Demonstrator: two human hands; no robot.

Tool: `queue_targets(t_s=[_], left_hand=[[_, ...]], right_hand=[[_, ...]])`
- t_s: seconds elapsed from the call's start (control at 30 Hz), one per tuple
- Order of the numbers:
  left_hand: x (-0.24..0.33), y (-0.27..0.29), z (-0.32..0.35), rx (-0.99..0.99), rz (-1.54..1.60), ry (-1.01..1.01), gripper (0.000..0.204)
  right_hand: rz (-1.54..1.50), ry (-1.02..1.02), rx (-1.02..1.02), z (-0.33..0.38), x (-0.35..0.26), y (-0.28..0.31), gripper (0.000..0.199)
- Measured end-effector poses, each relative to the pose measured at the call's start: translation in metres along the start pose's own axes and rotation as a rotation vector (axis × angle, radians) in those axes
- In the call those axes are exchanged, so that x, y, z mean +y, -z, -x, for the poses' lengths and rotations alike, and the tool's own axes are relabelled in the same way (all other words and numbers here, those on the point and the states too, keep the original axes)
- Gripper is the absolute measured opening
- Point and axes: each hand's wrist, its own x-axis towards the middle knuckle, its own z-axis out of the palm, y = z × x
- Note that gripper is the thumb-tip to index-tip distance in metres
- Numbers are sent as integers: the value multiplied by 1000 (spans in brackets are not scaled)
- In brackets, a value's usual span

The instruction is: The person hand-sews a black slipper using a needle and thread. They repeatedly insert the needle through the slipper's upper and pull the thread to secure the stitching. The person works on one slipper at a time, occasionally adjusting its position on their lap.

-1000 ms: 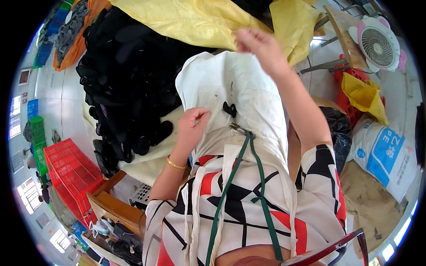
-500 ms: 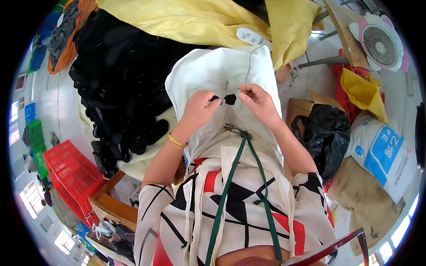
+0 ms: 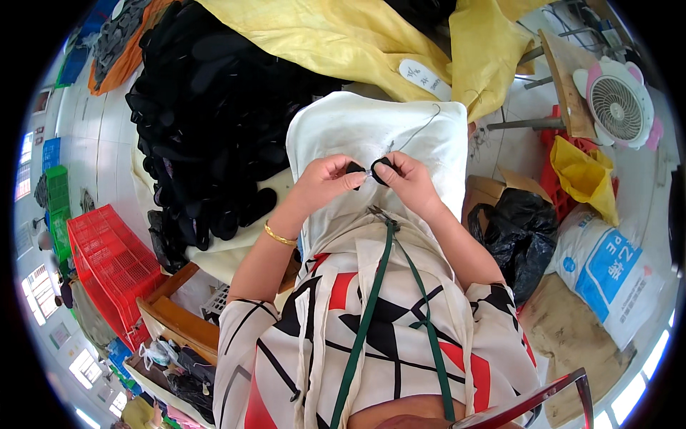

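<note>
My left hand [image 3: 327, 182] and my right hand [image 3: 406, 180] meet over a white cloth [image 3: 371, 132] spread on my lap. Each hand pinches one end of a small black piece [image 3: 371, 170] held between the fingertips, with a bit of white showing between the two black parts. A thin dark thread [image 3: 418, 127] curls on the cloth just beyond my right hand. A gold bangle [image 3: 279, 236] circles my left wrist.
A big heap of black pieces [image 3: 207, 121] lies to the left, with yellow sacks [image 3: 343, 36] behind it. A red crate [image 3: 107, 264] and a wooden stool [image 3: 179, 314] stand lower left. At right are a black bag [image 3: 522, 236], a white sack [image 3: 607, 272] and a fan [image 3: 618, 104].
My right hand has come back from a far reach up at the yellow sack and joined my left hand over the cloth. Both now pinch the small black piece.
</note>
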Motion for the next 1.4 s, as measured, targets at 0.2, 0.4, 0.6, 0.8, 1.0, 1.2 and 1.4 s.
queue_targets(t_s=[0.2,0.4,0.6,0.8,1.0,1.2,1.4], left_hand=[[16,-4,0,88,-473,-238,17],[36,-3,-3,307,-1203,-864,28],[36,-2,-6,325,-1302,-977,28],[34,-7,-8,271,-1251,-916,30],[37,-12,-6,250,-1107,-786,28],[32,-9,-3,199,-1010,-654,24],[29,-6,0,159,-914,-612,23]], right_hand=[[693,673,80,5,-38,-2,20],[737,614,204,3,-26,16,19],[558,518,146,3,-36,11,17],[546,495,53,-2,-31,1,12],[-142,76,93,-9,-11,11,12],[-17,38,83,-3,-31,22,14],[198,40,-123,11,-43,30,10]])
